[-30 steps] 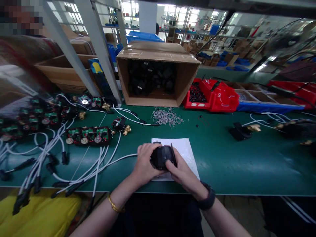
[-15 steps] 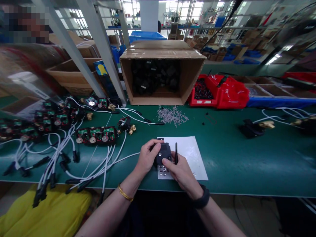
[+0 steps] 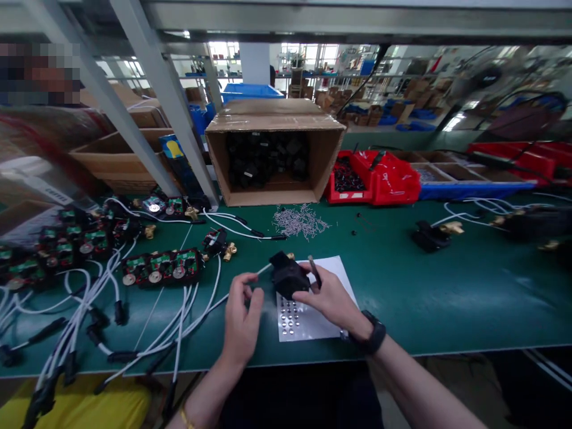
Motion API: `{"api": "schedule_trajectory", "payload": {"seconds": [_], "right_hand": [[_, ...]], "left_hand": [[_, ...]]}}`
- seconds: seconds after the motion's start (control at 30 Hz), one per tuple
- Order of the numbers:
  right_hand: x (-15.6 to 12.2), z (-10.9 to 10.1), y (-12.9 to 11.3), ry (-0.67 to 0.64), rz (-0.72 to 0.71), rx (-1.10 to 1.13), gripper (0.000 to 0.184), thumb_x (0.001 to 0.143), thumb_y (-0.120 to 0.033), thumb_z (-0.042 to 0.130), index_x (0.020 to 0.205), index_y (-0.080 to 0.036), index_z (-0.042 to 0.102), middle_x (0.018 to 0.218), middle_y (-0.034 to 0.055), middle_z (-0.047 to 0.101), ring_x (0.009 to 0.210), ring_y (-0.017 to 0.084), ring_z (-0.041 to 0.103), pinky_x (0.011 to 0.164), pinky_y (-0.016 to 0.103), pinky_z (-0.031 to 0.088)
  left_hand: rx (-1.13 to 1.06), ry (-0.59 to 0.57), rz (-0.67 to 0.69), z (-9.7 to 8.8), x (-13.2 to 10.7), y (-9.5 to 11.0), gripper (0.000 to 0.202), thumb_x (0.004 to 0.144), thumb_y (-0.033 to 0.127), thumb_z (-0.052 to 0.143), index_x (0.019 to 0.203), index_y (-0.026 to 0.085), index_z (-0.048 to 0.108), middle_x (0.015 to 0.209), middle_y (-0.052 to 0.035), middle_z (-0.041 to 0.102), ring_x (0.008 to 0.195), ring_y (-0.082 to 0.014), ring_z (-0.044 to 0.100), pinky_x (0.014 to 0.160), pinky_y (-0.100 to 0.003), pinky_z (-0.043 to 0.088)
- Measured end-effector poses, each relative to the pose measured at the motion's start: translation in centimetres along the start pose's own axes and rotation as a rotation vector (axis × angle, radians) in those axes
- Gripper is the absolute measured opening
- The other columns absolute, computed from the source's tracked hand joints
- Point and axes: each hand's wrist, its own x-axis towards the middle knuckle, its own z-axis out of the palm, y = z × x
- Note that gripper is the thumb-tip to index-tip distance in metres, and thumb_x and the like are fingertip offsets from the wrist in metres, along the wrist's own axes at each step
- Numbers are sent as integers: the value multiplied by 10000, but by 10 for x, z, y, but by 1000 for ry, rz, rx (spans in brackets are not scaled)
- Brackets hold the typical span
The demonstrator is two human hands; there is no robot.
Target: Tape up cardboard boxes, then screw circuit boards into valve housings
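The left hand (image 3: 242,319) has come off the black housing (image 3: 289,277) and sits at a white cable (image 3: 264,269), its grip unclear, leaving the right hand (image 3: 330,296) alone gripping the housing.

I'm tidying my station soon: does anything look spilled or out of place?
The small pin-like pieces lie strewn, uncontained, on the green table before the cardboard box, perhaps spilled or tipped out on purpose. Two tiny black bits lie loose to their right.
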Motion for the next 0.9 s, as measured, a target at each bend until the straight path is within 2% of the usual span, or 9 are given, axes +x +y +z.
{"api": "schedule_trajectory", "payload": {"seconds": [0.07, 0.17, 0.3, 0.43, 0.5, 0.57, 0.67, 0.77, 0.9], "right_hand": [[10, -10, 8, 18, -210, -404, 400, 742, -166, 601, 1134, -188, 526, 1141, 96, 541, 898, 197, 561, 730, 309, 476], [10, -12, 21, -102, -390, -802, 373, 841, -124, 436, 1193, -223, 506, 1278, 132, 467, 766, 159, 598, 609, 272, 476], [-5, -19, 32, -226, -477, -878, 374, 885, -166, 405, 1243, -253, 466, 1326, 106, 448, 811, 163, 610, 595, 259, 482], [14, -61, 46, 36, -130, -727, 226, 868, -221, 477, 1059, -184, 591, 1052, 65, 634, 919, 178, 592, 780, 285, 472], [42, -84, 58, 208, 66, -736, 220, 876, -249, 470, 1002, -137, 610, 920, 93, 655, 863, 194, 601, 769, 302, 461], [71, -98, 70, 248, 144, -773, 311, 830, -316, 555, 1054, -102, 588, 889, 118, 642, 815, 215, 600, 718, 311, 454], [102, -99, 80, 230, 194, -804, 470, 719, -351, 690, 1108, -120, 560, 935, 115, 616, 825, 218, 591, 708, 294, 436], [113, -85, 80, 200, 216, -822, 248, 760, -262, 652, 985, -172, 598, 946, 83, 608, 862, 207, 586, 725, 282, 414], [111, -73, 72, 175, 243, -851, 68, 831, -175, 542, 883, -183, 585, 958, 78, 609, 893, 212, 582, 710, 288, 404]], "left_hand": [[-8, -114, -81, 0, 5, -5, 440, 835, 458, 465, 1164, 167, 434, 1030, -74, 564, 688, -143, 510, 676, -298, 415], [-96, -222, -86, 11, 19, -10, 641, 722, 412, 624, 1251, 159, 363, 1173, -98, 534, 837, -172, 568, 755, -302, 443], [28, -314, -11, 26, 28, -8, 595, 658, 314, 684, 1187, 181, 449, 1094, -63, 598, 996, -223, 561, 882, -343, 419], [127, -396, 31, 32, 29, -2, 635, 626, 222, 690, 1213, 197, 447, 1101, -67, 610, 969, -239, 582, 856, -357, 438], [149, -470, 44, 28, 30, 5, 703, 622, 209, 693, 1265, 199, 411, 1188, -92, 570, 1032, -250, 558, 891, -369, 420], [222, -518, 72, 13, 32, 15, 777, 581, 230, 729, 1287, 198, 406, 1278, -119, 501, 1104, -277, 516, 923, -382, 398], [370, -442, 88, -17, 45, 32, 448, 708, 377, 632, 1121, 213, 570, 1149, -102, 595, 974, -263, 580, 822, -361, 439], [448, -266, 154, -26, 86, 43, 338, 890, 370, 331, 839, 202, 619, 748, -39, 648, 679, -182, 591, 632, -287, 427], [577, -289, 273, 23, 166, 33, 122, 800, 229, 511, 761, 183, 617, 745, -26, 633, 720, -165, 577, 658, -255, 406]]}}
